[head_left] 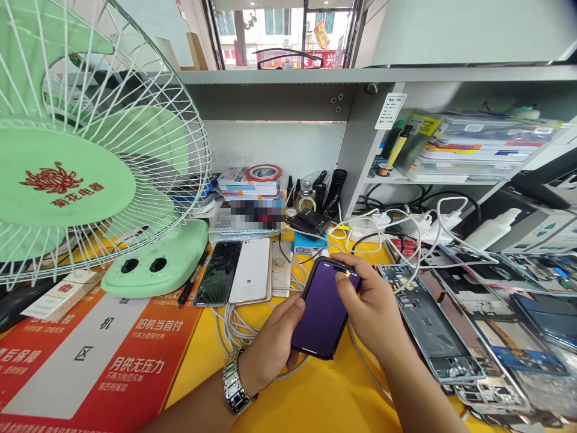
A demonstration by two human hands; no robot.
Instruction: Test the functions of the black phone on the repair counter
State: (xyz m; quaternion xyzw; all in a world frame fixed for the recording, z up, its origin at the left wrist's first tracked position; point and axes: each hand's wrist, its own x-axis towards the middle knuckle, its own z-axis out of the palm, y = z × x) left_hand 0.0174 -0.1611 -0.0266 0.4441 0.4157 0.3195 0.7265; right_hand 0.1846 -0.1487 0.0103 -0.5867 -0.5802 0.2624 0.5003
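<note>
Yellow workbench (315, 403) holds phone frames (428, 319) beside handheld smartphone (321, 316).

Your black-framed smartphone (322, 313) shows a lit purple screen, tilted above the yellow desk (297, 409). Your left hand (274, 343) cradles its side; your right hand (367, 300) grips its top.

- Bright, even light falls on the yellow counter (311, 403) below the left hand (274, 343) and right hand (372, 300), leaving soft shadows.
- Daylight floods the window (279, 36) far beyond the hands.
- The phone (322, 313) between the hands has a glowing screen.
- Glare streaks metal phone frames (428, 319) right of the hands.
- Wide-angle distortion bends the fan (90, 150) to their left.
- A pixelated patch (255, 215) lies beyond them.
</note>
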